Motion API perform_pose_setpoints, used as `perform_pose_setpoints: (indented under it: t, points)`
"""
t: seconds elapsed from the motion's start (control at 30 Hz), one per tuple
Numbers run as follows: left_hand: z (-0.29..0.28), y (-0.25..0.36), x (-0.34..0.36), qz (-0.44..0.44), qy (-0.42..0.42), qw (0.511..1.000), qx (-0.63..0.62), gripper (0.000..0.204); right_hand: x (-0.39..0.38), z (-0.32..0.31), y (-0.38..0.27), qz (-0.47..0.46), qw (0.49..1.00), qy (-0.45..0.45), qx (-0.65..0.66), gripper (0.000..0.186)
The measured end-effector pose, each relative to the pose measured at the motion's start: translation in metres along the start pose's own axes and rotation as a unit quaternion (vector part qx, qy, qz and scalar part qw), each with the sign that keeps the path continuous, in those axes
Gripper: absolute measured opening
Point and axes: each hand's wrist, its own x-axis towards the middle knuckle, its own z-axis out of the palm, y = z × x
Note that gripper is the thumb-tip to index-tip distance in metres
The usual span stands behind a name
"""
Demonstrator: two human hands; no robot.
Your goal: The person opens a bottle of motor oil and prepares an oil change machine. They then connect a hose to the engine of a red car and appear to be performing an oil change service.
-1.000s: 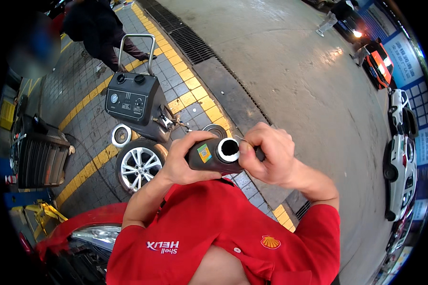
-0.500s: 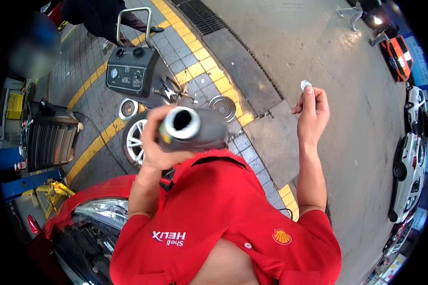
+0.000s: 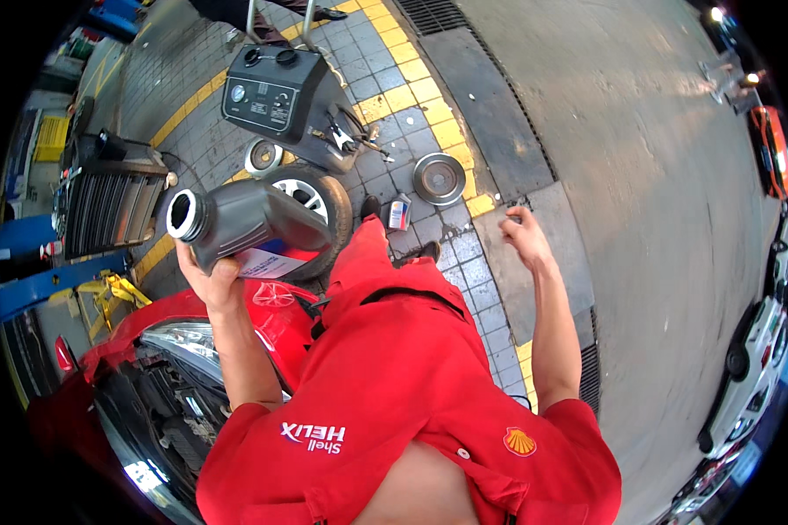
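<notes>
My left hand [image 3: 210, 284] grips a dark grey plastic oil bottle [image 3: 258, 214] from below, its label partly covered by my fingers. The bottle lies tilted, with its uncapped, pale-rimmed mouth pointing left over the red car's front corner. Out to the right, above the floor, is my right hand [image 3: 525, 238] with its fingers curled in and closed. Whatever may be between those fingertips is hidden.
A red car [image 3: 175, 337] with its engine bay exposed stands at lower left. Ahead are a wheel [image 3: 302, 197], a wheeled black machine [image 3: 271, 96], a brake disc [image 3: 439, 178] and a small container [image 3: 399, 213]. A person's legs [image 3: 263, 22] show at the top.
The bottle has swung left from in front of my chest and turned onto its side. My right hand has come lower and inward; the small pale piece it pinched no longer shows.
</notes>
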Motion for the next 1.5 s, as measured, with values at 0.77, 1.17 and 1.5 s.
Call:
perform_pose_setpoints:
  t: [0.77,1.17,1.5]
  points:
    - [-0.096,-0.127,0.252,-0.077,-0.059,0.995,0.032,0.085,0.294,0.433,-0.314,-0.389,0.871,0.004,-0.299,0.053]
    - [-0.114,-0.228,0.380,-0.177,-0.101,0.979,-0.012,0.075,0.293,0.467,-0.348,-0.200,0.936,-0.122,-0.263,0.054]
    - [-0.113,-0.290,0.447,-0.227,-0.144,0.962,-0.055,0.069,0.274,0.506,-0.343,-0.072,0.935,-0.346,-0.019,0.071]
